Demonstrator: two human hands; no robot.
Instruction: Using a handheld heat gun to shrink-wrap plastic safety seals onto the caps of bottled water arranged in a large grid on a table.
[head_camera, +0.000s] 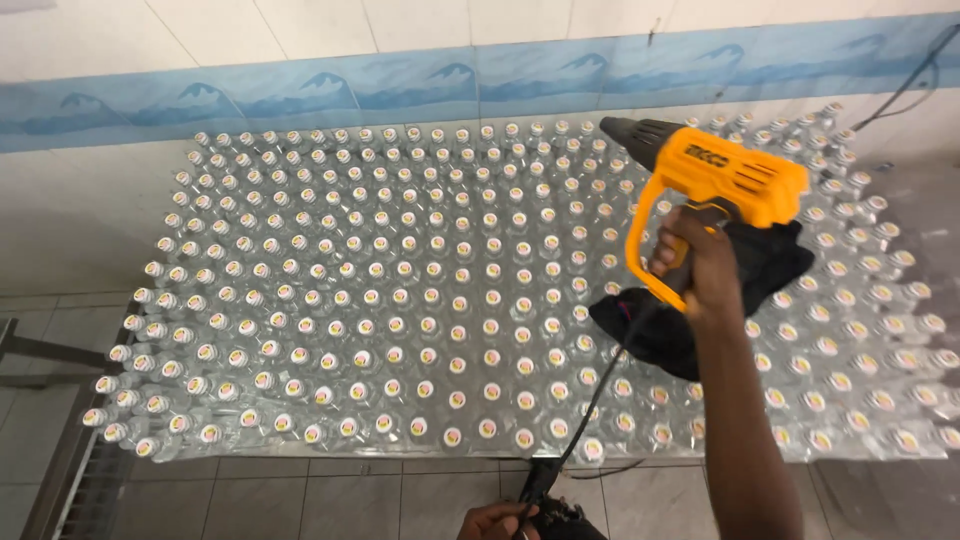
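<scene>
Yellow heat gun (715, 170) is clamped in right hand (700, 265); cable (590, 410) is gripped by left hand (495, 522); nozzle is best swept evenly over capped bottles (400, 300).

Right hand (700, 262) grips the handle of a yellow heat gun (715, 175), nozzle pointing left over a dense field of clear capped bottles (400, 310) standing upright in rows; a black cloth (720, 300) lies on the bottles just beneath the gun; the black cord (590, 400) runs down to the left hand (497, 522) at the lower edge, which touches it; tiled floor (300, 500) below; blue-banded wall (300, 90) behind.
</scene>
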